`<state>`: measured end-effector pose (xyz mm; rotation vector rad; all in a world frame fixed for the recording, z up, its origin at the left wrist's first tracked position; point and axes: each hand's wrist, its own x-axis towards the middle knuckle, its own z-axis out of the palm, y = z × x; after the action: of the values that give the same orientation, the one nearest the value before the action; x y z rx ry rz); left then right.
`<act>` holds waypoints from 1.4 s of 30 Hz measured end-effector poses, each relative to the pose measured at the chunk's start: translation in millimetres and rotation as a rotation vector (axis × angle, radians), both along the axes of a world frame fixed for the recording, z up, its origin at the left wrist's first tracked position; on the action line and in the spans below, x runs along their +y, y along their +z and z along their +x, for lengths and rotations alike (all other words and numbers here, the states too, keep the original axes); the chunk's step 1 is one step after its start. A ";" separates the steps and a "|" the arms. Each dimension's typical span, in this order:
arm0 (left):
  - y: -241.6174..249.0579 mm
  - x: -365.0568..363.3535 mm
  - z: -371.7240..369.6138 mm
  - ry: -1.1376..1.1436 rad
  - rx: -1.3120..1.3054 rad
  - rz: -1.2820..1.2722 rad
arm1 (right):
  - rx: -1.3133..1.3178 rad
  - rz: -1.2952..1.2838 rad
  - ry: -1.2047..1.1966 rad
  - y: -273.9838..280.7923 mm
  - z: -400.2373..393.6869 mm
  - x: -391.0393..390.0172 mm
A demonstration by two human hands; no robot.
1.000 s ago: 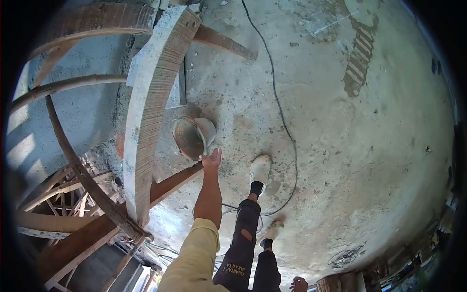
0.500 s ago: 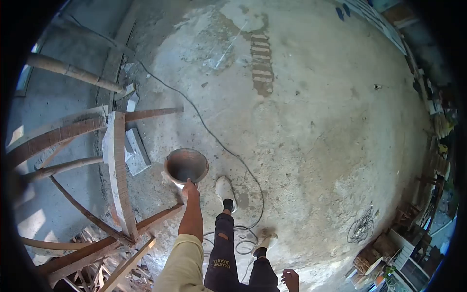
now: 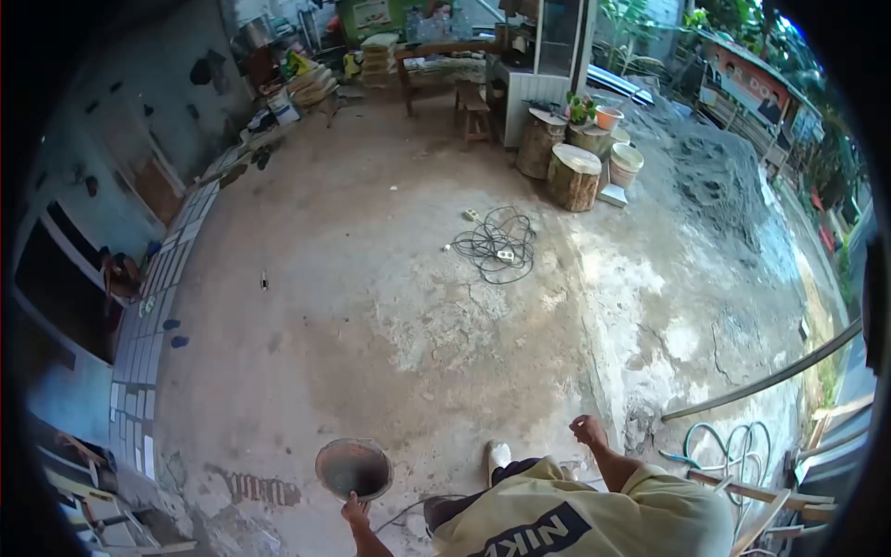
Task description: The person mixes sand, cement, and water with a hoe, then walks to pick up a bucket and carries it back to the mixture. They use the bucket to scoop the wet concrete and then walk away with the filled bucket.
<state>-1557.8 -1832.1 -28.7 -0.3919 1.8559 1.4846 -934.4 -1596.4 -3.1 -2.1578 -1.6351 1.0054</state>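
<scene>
A round, rusty, cement-stained bucket (image 3: pixel 353 467) hangs just above the concrete floor at the bottom of the view. My left hand (image 3: pixel 355 510) grips its near rim from below. My right hand (image 3: pixel 587 430) hangs free to the right with curled fingers and nothing in it. My yellow shirt (image 3: pixel 594 520) and one white shoe (image 3: pixel 498 455) show between the two hands.
A coiled cable (image 3: pixel 497 243) lies mid-floor. Tree stumps (image 3: pixel 573 176) and pots (image 3: pixel 624 164) stand at the back right, with a wooden table (image 3: pixel 436 56) behind them. Tiles (image 3: pixel 148 325) line the left wall. A green hose (image 3: pixel 733 447), a pipe (image 3: pixel 770 376) and a sand pile (image 3: pixel 724 186) are on the right.
My left hand reached the bucket, took its rim and lifted it. The view swung away from the curved wooden formwork to the open yard.
</scene>
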 end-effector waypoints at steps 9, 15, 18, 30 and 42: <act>-3.1 322.4 129.4 -0.390 -0.047 -0.204 | 0.420 -0.136 -0.679 -3.8 84.0 34.6; -36.8 504.8 232.4 -1.018 -0.057 -0.128 | 0.386 -0.174 -1.072 -18.4 148.9 19.6; -45.3 593.3 300.7 -1.661 0.338 0.113 | 0.346 -0.229 -1.349 -19.2 184.0 17.5; 54.8 905.3 649.8 -1.838 0.425 -0.149 | 0.416 -0.039 -1.697 53.1 233.3 124.0; 149.8 996.2 891.7 -1.904 -0.216 0.230 | 0.596 -0.193 -1.795 -47.0 384.0 313.1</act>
<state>-666.1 -835.9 121.1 1.0460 0.9686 0.2041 -550.5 -1283.3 -50.2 -1.9658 0.7609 0.8499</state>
